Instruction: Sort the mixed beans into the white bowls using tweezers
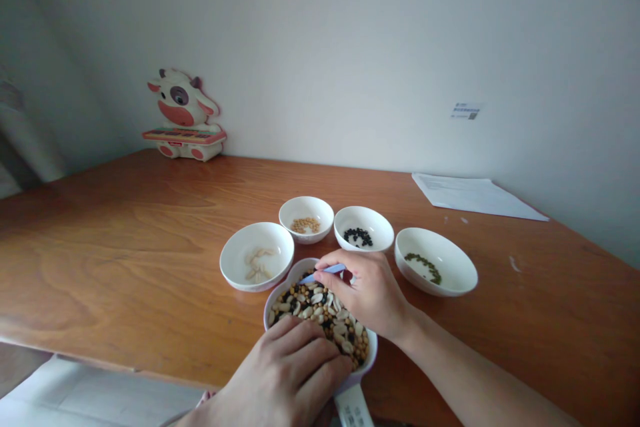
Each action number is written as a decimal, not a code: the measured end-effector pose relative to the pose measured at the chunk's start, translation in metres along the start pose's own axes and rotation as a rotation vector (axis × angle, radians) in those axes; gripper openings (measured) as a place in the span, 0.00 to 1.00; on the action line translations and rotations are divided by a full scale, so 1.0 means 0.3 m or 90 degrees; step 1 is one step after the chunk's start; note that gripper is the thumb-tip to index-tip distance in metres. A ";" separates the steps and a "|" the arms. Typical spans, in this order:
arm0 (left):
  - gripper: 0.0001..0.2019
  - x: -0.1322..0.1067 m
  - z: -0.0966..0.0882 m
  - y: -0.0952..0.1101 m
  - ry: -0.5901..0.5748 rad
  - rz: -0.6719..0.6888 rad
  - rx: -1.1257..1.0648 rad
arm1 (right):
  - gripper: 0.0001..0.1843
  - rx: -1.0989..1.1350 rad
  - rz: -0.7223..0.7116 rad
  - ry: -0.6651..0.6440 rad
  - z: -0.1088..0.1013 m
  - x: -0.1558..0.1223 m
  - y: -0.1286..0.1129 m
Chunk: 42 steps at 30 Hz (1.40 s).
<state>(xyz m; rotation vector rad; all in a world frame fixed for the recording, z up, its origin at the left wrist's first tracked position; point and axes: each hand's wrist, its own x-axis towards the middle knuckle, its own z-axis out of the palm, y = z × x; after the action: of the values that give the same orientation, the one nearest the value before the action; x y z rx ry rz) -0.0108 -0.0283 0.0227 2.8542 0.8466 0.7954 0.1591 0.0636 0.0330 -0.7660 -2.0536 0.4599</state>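
Note:
A lavender-rimmed, lobed bowl [269, 307] is filled with mixed peanuts [316, 298], yellow beans and black beans. My left hand [287, 370] lies over its near left rim, fingers bent together above the mix; the thumb is hidden, and the hand seems to grip the rim. Between thumb and fingers, my right hand [373, 287] pinches a slim lavender plastic utensil [333, 269] whose lower end touches the mix at the far side. Behind stand white bowls with a few peanuts [257, 267], yellow beans [305, 225], black beans [358, 237] and green beans [425, 267].
From under the near side of the lobed bowl juts a white labelled handle [354, 407]. At the back left of the wooden table [150, 247] stands a cow-shaped toy keyboard [184, 117]. White paper sheets [475, 195] lie at the back right, by the wall.

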 end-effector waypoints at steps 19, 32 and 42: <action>0.11 0.001 0.001 -0.001 0.008 0.001 0.023 | 0.03 -0.013 -0.030 0.010 -0.014 -0.003 0.001; 0.11 -0.003 0.004 0.001 0.002 -0.007 -0.004 | 0.04 -0.008 -0.015 -0.005 -0.014 -0.002 -0.004; 0.11 -0.005 0.000 0.005 -0.002 -0.008 -0.008 | 0.03 -0.006 -0.015 -0.006 -0.011 -0.004 -0.001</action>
<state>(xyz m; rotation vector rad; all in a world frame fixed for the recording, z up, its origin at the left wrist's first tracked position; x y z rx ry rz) -0.0111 -0.0305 0.0222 2.8356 0.8555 0.7920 0.1623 0.0626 0.0343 -0.7456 -2.0731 0.4428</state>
